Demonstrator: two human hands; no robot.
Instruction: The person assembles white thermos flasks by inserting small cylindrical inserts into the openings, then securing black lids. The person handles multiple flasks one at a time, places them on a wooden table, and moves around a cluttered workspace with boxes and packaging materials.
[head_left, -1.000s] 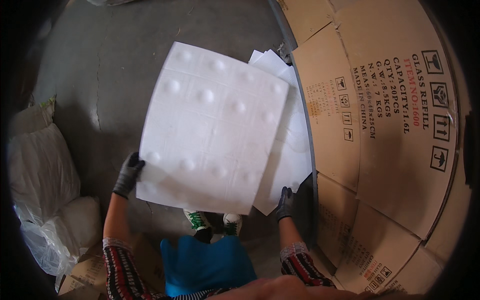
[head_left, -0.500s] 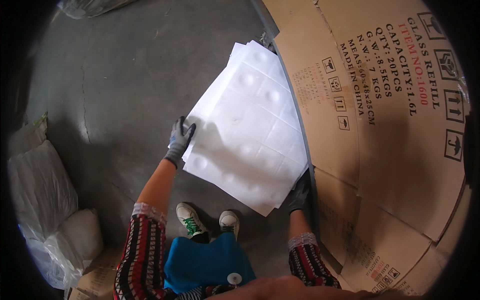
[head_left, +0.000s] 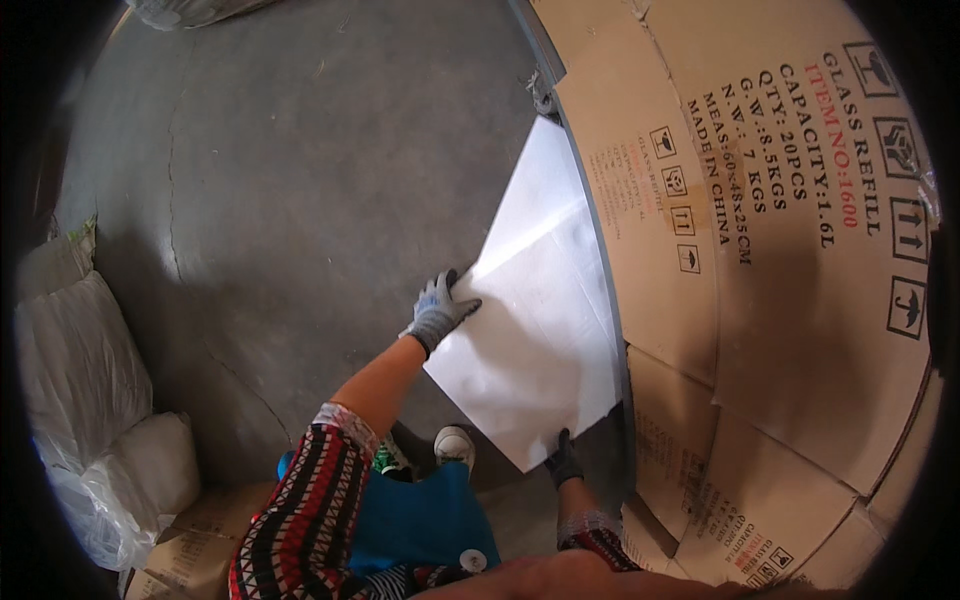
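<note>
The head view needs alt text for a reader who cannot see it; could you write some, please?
Seen from above, a person's gloved left hand and right hand grip white foam sheets beside stacked cardboard cartons. White plastic sacks lie left on the concrete floor.

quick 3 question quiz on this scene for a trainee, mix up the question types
1. True or false: both hands are on the white sheets.
2. What stands right of the sheets? A) stacked cardboard boxes B) a metal shelf C) a blue barrel
3. Fill in: the hands wear grey ____.

Key
1. True: the left hand presses on the sheets' left edge and the right hand grips their lower corner.
2. A: the cardboard boxes.
3. Gloves.
</note>
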